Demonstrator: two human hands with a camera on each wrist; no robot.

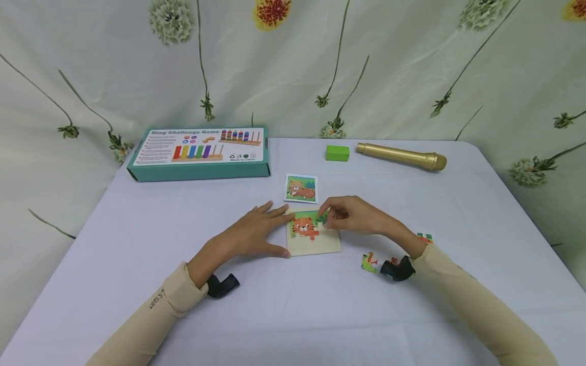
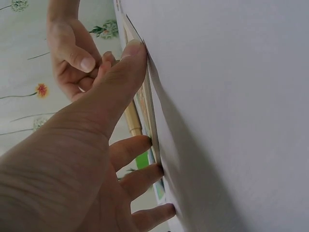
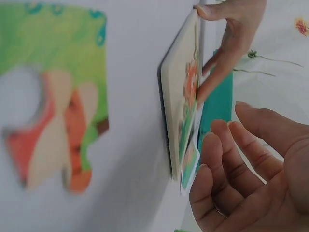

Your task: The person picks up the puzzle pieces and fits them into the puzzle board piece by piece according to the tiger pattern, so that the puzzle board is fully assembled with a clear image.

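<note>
A square wooden puzzle board lies on the white table with an orange tiger picture partly laid in it. Spread and fairly straight, the fingers of my left hand rest along the board's left edge, thumb at its near left corner. My right hand is over the board's far right part, curled fingers and thumb at a green puzzle piece. In the right wrist view that piece is hidden from sight. A tiger card lies just beyond the board.
Loose puzzle pieces lie right of the board, some partly hidden by my right wrist and its black strap. Farther back are a teal game box at left, a green block and a gold microphone.
</note>
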